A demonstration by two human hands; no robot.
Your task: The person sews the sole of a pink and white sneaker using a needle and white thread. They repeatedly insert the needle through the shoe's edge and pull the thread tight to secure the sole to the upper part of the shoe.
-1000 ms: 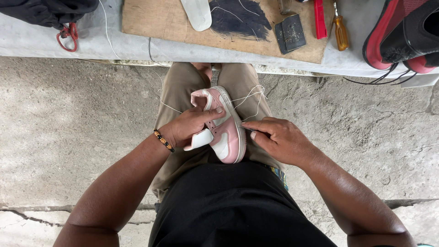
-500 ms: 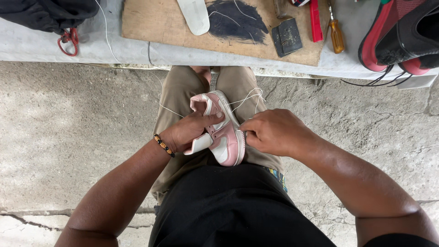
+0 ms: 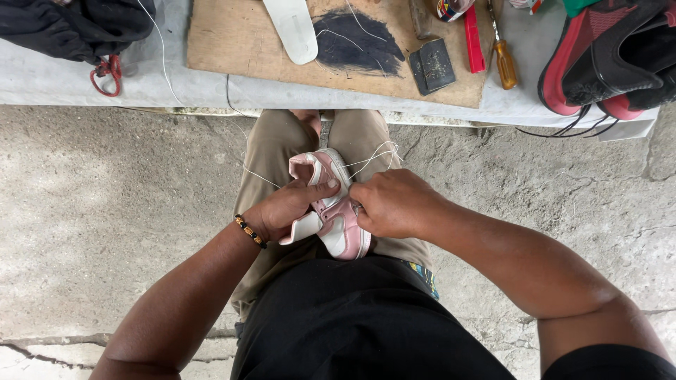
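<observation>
Pink-and-white small leather sneaker rests on the seated person's lap, between khaki-clad thighs, toe toward the body, white sole edge uppermost. Thin white thread loops from its upper side. Left hand is closed around the shoe's near side, thumb pressed on top. Right hand is curled tight against the sole edge; what its fingertips pinch cannot be made out.
</observation>
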